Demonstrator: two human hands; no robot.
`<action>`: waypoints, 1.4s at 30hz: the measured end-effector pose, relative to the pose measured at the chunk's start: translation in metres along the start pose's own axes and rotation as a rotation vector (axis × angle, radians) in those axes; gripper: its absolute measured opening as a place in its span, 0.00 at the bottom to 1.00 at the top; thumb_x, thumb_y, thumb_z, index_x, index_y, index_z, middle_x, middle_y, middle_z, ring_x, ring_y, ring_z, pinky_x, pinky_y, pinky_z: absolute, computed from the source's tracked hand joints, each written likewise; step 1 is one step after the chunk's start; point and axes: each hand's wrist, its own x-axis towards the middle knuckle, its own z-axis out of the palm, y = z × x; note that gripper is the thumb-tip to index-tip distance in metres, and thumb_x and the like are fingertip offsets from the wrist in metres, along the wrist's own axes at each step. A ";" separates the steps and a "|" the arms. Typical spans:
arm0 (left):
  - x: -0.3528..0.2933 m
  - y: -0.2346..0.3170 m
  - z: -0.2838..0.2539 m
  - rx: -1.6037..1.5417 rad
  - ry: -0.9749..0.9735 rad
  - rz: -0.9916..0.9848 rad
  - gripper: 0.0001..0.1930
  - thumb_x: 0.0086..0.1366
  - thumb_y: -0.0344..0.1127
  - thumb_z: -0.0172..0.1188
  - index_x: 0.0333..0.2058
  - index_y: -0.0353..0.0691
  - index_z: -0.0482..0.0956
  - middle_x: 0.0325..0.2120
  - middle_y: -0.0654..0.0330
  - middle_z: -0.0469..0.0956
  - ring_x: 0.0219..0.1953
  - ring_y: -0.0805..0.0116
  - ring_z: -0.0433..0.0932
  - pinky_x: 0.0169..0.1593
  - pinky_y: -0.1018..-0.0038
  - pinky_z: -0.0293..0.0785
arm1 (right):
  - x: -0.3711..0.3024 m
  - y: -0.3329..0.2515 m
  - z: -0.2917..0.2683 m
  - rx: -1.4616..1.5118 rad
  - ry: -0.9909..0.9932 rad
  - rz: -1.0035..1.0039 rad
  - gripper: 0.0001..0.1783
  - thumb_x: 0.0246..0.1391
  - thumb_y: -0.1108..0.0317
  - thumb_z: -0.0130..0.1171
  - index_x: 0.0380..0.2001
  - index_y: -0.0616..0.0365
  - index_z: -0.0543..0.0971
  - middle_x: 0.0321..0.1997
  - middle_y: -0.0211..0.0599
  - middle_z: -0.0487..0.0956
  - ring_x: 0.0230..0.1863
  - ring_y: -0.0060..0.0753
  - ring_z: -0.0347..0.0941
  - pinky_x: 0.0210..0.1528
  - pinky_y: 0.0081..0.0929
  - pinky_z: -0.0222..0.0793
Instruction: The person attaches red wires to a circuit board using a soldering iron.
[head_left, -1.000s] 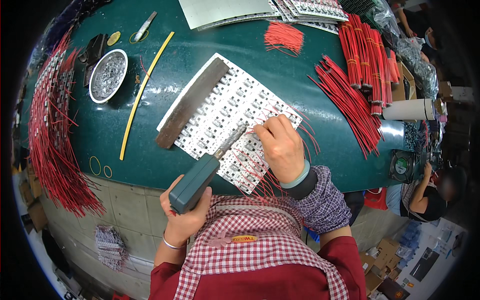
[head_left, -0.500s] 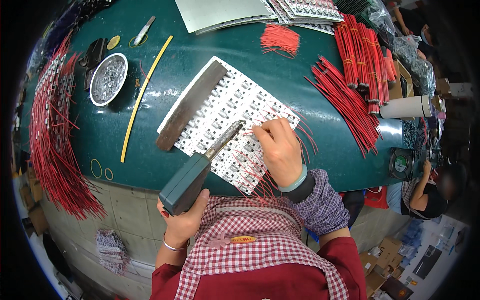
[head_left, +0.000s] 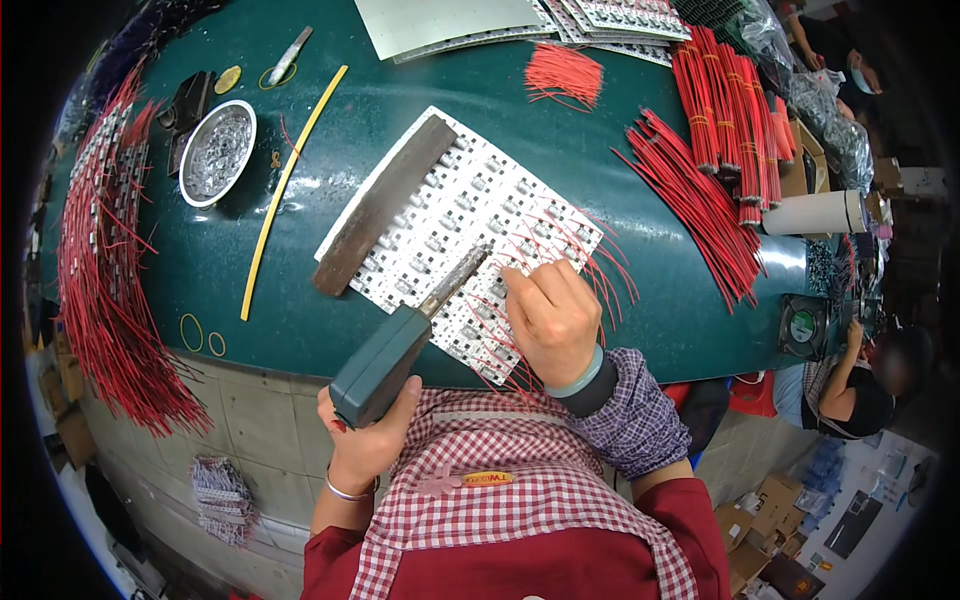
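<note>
My left hand [head_left: 372, 432] is wrapped round the handle of a green soldering gun [head_left: 382, 362]. The gun's dark metal tip reaches up and right over a white circuit board panel [head_left: 400, 262], ending beside the small parts in its middle. Just right of the tip, my right hand [head_left: 556, 318] is closed in a pinch over the panel, with a thin red wire [head_left: 503, 266] at its fingertips. Several red wires [head_left: 605, 272] stick out from the panel's right and lower edges. A dark brown bar [head_left: 385, 205] lies across the panel's upper left side.
Loose red wires [head_left: 690, 205] and banded bundles [head_left: 725, 110] lie at the right. Left stand a metal bowl [head_left: 217, 153] and a heap of wired boards [head_left: 115, 270]. A yellow strip [head_left: 290, 190] lies between bowl and panel. More panels [head_left: 450, 25] are stacked at the back. Another person [head_left: 850, 385] sits far right.
My right hand has drawn slightly toward me and down, still pinched. The soldering gun has shifted a little to the right, its tip slightly nearer to me.
</note>
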 end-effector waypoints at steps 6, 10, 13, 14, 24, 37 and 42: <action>0.002 0.001 0.001 0.022 -0.041 0.041 0.08 0.52 0.22 0.68 0.32 0.30 0.81 0.26 0.60 0.80 0.24 0.76 0.76 0.28 0.79 0.71 | 0.000 -0.001 0.001 -0.014 -0.015 0.001 0.15 0.37 0.83 0.64 0.34 0.61 0.82 0.23 0.35 0.69 0.27 0.38 0.69 0.28 0.34 0.66; 0.004 0.005 0.002 0.039 -0.075 0.031 0.07 0.52 0.20 0.67 0.32 0.29 0.80 0.25 0.60 0.78 0.23 0.76 0.75 0.26 0.79 0.68 | 0.001 -0.002 0.001 -0.002 -0.007 -0.007 0.15 0.37 0.82 0.65 0.34 0.62 0.82 0.23 0.35 0.69 0.27 0.38 0.68 0.28 0.35 0.66; 0.006 0.007 0.002 0.058 -0.091 0.031 0.06 0.52 0.19 0.66 0.30 0.29 0.79 0.23 0.61 0.75 0.21 0.77 0.72 0.25 0.78 0.66 | 0.001 -0.002 0.001 -0.002 -0.008 -0.011 0.15 0.37 0.82 0.65 0.33 0.63 0.82 0.23 0.36 0.69 0.27 0.39 0.68 0.28 0.35 0.66; 0.006 0.007 0.002 0.067 -0.104 0.032 0.05 0.52 0.19 0.66 0.29 0.30 0.79 0.22 0.61 0.74 0.21 0.77 0.71 0.24 0.78 0.65 | 0.001 -0.002 0.001 -0.006 -0.011 -0.013 0.15 0.37 0.82 0.65 0.33 0.63 0.82 0.23 0.36 0.69 0.27 0.39 0.68 0.28 0.35 0.66; -0.001 0.002 -0.001 0.111 -0.052 0.044 0.07 0.51 0.21 0.67 0.30 0.30 0.80 0.25 0.59 0.79 0.23 0.74 0.76 0.27 0.78 0.71 | 0.001 -0.002 0.002 0.000 -0.010 -0.010 0.15 0.36 0.83 0.64 0.33 0.63 0.81 0.23 0.37 0.69 0.28 0.39 0.69 0.29 0.35 0.66; -0.008 -0.002 -0.004 0.078 0.008 0.023 0.09 0.51 0.23 0.70 0.32 0.31 0.82 0.27 0.57 0.82 0.25 0.72 0.80 0.30 0.77 0.75 | 0.001 -0.005 0.002 0.003 0.053 -0.002 0.12 0.39 0.81 0.64 0.32 0.62 0.80 0.26 0.35 0.70 0.29 0.38 0.69 0.30 0.34 0.66; -0.013 -0.005 -0.008 0.128 0.005 0.064 0.09 0.51 0.23 0.70 0.33 0.30 0.82 0.27 0.56 0.83 0.26 0.71 0.81 0.30 0.77 0.75 | -0.002 -0.006 0.001 0.007 0.043 -0.012 0.11 0.41 0.79 0.64 0.32 0.62 0.80 0.26 0.35 0.69 0.30 0.37 0.69 0.32 0.34 0.66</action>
